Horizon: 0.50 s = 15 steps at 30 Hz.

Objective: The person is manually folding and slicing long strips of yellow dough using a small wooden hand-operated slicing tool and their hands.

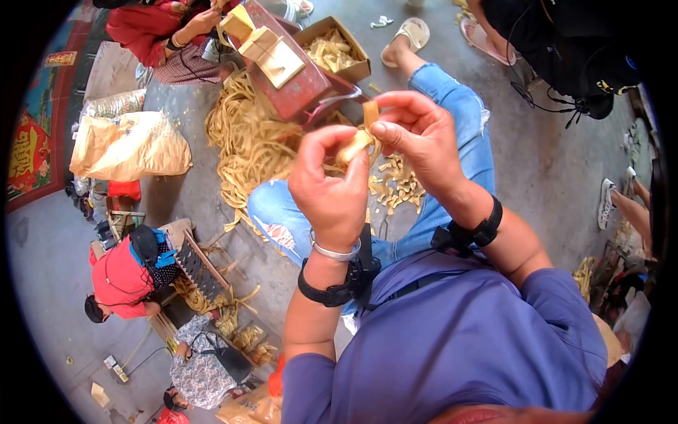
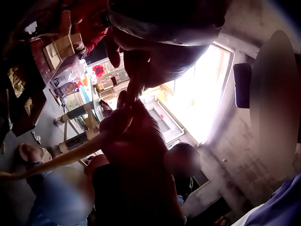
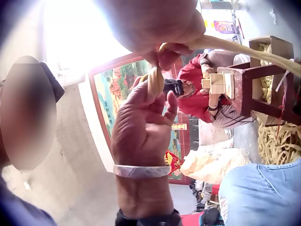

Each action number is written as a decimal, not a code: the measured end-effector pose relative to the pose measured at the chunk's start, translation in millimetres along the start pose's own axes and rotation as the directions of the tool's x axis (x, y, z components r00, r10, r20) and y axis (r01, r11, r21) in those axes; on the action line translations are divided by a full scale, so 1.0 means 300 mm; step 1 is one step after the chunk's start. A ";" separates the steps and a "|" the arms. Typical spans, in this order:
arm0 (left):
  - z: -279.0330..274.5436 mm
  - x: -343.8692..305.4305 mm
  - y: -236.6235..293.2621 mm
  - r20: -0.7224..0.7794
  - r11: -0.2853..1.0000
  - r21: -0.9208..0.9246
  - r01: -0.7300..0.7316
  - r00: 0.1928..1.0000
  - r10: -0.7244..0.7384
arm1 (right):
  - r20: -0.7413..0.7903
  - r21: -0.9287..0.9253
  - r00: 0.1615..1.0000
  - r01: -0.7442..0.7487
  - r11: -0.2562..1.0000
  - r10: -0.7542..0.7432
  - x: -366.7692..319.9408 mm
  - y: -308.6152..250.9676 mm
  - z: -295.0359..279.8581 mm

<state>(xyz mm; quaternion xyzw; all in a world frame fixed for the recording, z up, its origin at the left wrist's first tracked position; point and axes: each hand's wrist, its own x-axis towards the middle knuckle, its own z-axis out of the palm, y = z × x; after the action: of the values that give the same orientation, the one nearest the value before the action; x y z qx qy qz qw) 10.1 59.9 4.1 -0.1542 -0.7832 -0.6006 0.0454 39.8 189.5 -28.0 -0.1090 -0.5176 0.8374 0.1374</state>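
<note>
A tan strip (image 1: 355, 146), folded or knotted at its end, is held up between two hands above the lap. The left hand (image 1: 332, 194), wearing a silvery bangle, pinches one side of it between thumb and fingers. Close beside it, the right hand (image 1: 427, 145) pinches the strip with thumb and forefinger. In the right wrist view the strip (image 3: 155, 82) wraps over itself at the left fingertips, and a long tail (image 3: 244, 49) runs off to the right. The left wrist view is dark; there the tail (image 2: 66, 162) extends to the lower left from the hands.
A reddish bench (image 1: 293, 95) bears a wooden block device (image 1: 272, 56). Beyond it stands a carton (image 1: 360, 67) of strips. Long strips (image 1: 247, 141) heap on the floor, and short knotted pieces (image 1: 399, 187) lie between the legs. A paper sack (image 1: 131, 146) and several seated people surround the spot.
</note>
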 end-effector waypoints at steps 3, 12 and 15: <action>-0.016 0.000 0.009 0.170 0.997 0.007 -0.075 0.983 0.072 | 0.031 -0.101 0.999 -0.039 0.994 0.042 0.000 0.010 -0.021; -0.039 0.014 -0.029 0.162 0.999 0.032 -0.036 0.986 0.030 | 0.427 -0.026 0.891 -0.158 0.987 0.154 -0.036 0.005 -0.114; -0.029 -0.024 -0.056 0.165 0.999 0.047 0.015 0.986 -0.023 | 0.381 0.184 0.895 -0.318 0.930 0.230 -0.064 0.022 -0.103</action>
<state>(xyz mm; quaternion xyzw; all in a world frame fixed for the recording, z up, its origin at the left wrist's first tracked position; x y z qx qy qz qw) 11.0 46.3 -11.0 -0.1950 -0.7991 -0.5683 -0.0219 67.0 206.0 -46.8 -0.0117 -0.4073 0.9109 -0.0656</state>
